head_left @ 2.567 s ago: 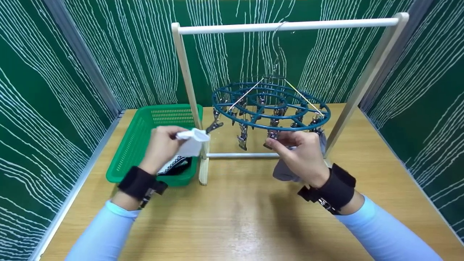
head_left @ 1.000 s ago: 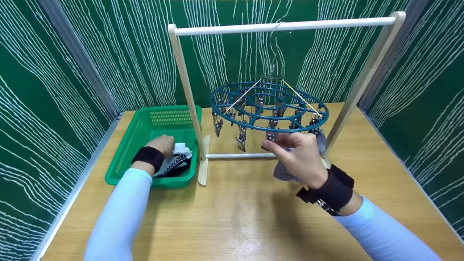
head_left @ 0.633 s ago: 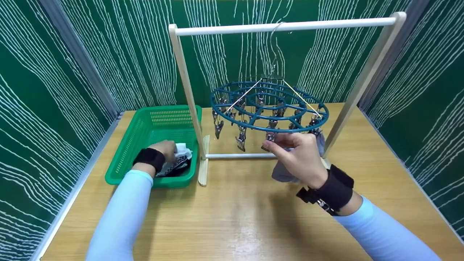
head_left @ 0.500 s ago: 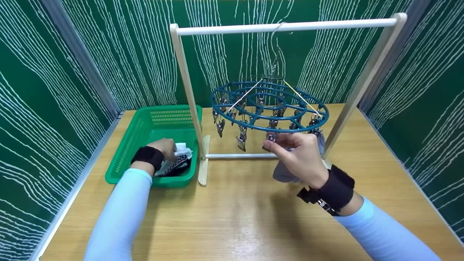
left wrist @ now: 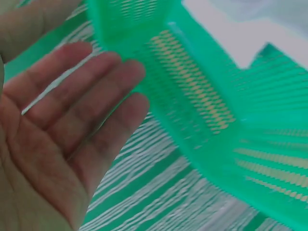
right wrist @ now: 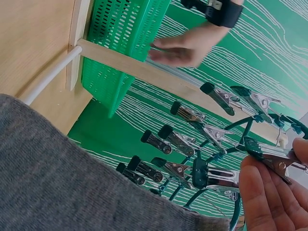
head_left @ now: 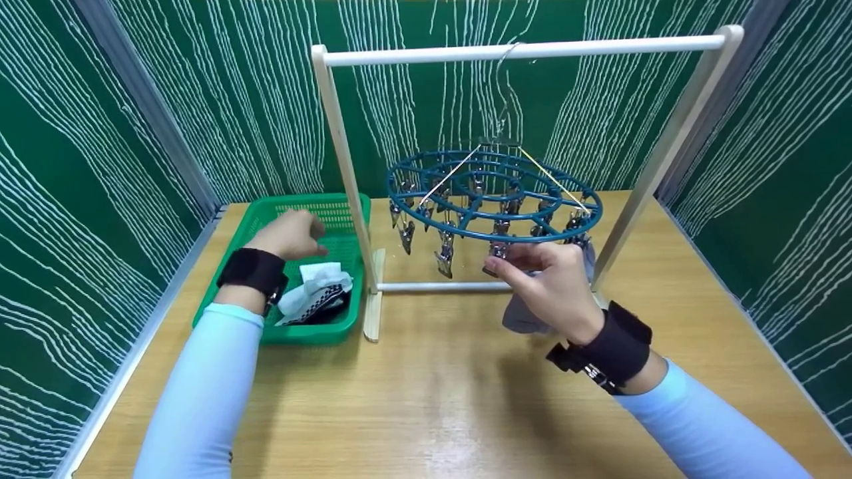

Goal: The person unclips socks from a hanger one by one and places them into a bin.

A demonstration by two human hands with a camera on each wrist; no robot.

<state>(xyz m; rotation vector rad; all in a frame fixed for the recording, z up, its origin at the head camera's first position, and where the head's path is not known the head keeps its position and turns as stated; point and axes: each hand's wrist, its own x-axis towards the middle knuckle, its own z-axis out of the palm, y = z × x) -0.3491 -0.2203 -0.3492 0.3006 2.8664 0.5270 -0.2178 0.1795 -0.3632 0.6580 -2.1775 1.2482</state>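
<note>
My left hand [head_left: 289,236] hovers over the green basket [head_left: 333,334] with nothing in it; the left wrist view shows its fingers [left wrist: 115,130] extended. In the basket lie a folded white cloth [head_left: 323,271] and a dark cloth with a black-and-white checked band [head_left: 324,303]. My right hand [head_left: 556,283] pinches a metal clip [right wrist: 276,159] that hangs from the front of the round blue-green drying hanger [head_left: 459,231]. Behind that hand hangs a grey knit cloth [head_left: 522,316], which fills the lower left of the right wrist view. Nothing shows between the pinched clip's tips.
The hanger's hook rests on the white top bar [head_left: 426,53] of a wooden stand. Several other clips dangle from the rings, among them one loose clip [head_left: 407,236] at the left. A lower bar [head_left: 439,287] joins the stand's feet on the table [head_left: 426,399].
My left hand first held a white cloth by the leftmost clip, then reached into the basket, where white cloth lies. It has now lifted, empty. My right hand keeps its pinch on the clip.
</note>
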